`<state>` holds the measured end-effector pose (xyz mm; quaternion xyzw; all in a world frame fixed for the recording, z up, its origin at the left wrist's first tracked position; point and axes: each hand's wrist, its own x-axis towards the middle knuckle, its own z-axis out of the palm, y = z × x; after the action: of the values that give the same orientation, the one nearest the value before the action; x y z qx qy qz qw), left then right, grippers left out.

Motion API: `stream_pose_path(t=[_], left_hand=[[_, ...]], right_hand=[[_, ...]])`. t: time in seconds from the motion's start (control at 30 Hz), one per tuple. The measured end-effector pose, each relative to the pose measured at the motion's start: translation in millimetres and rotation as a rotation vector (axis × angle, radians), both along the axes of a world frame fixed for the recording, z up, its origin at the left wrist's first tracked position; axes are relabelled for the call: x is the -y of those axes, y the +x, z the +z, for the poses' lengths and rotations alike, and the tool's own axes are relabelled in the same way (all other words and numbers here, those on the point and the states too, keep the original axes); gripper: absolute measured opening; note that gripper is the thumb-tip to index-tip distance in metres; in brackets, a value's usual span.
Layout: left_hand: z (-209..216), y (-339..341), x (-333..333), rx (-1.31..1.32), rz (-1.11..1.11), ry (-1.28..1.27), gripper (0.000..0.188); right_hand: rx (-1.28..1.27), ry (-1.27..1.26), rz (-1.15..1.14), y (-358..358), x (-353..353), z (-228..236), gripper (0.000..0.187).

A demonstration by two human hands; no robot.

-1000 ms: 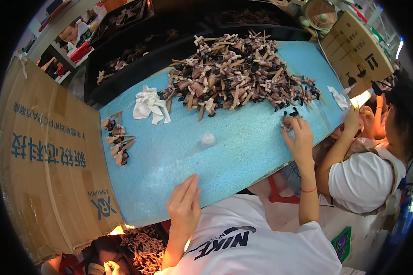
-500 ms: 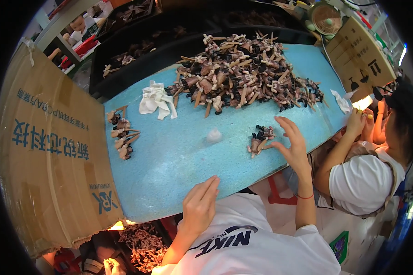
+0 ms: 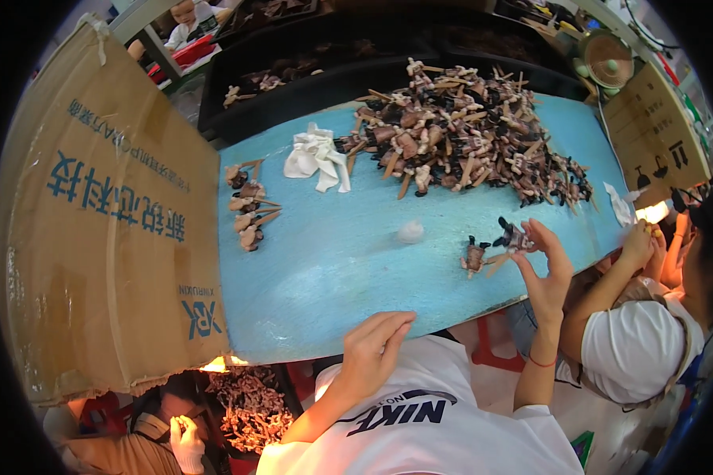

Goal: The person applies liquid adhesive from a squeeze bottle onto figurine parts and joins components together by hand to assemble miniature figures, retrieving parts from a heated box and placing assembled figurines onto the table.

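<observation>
Right hand (image 3: 545, 273) reaches over the near edge of the light blue desk (image 3: 333, 277), fingers (image 3: 548, 237) spread fairly wide, tips touching a small dark-and-tan doll part on a stick (image 3: 513, 236); not closed around it, thumb lies just under it. A second small brown doll part (image 3: 474, 256) lies flat on the desk just left of it, apart from the fingers. Left hand (image 3: 372, 352) rests on the near desk edge, fingers together and loosely curled, holding nothing. Big heap of brown, tan and black doll parts with sticks (image 3: 467, 146) sits at the far side of the desk, well apart from both hands. Crumpled white cloth (image 3: 318, 157) lies left of the heap. Small white fluffy ball (image 3: 409, 231) lies mid-desk, between the cloth and the right hand. Short row of tan doll parts (image 3: 247, 210) lies at the desk's left end, beside a large brown cardboard box with blue print (image 3: 103, 229). Another person in a white shirt (image 3: 634, 352) sits at the right, hands near the desk's right corner.
</observation>
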<state>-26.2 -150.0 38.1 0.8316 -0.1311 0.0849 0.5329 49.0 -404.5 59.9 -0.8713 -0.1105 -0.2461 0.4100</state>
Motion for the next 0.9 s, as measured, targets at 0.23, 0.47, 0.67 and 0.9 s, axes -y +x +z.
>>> stream_pose_path(t=[0.23,0.47,0.67,0.9], left_hand=[[7.3,3.6,-5.4,-0.178,0.055,-0.229,0.014],[9.6,-13.3,-39.8,0.066,0.154,0.086,0.017],[12.4,-42.3,-80.8,0.235,0.347,0.160,0.018],[8.7,-87.5,-128.2,0.540,0.523,0.209,0.025]], right_hand=[[-0.060,-0.060,0.266,-10.2,-31.0,4.7,0.051],[-0.216,-0.084,0.439,-7.8,-69.9,-42.2,0.041],[-0.048,-0.294,0.229,-13.6,-76.1,-57.5,0.033],[0.063,-0.471,0.129,-21.4,-77.9,-67.1,0.031]])
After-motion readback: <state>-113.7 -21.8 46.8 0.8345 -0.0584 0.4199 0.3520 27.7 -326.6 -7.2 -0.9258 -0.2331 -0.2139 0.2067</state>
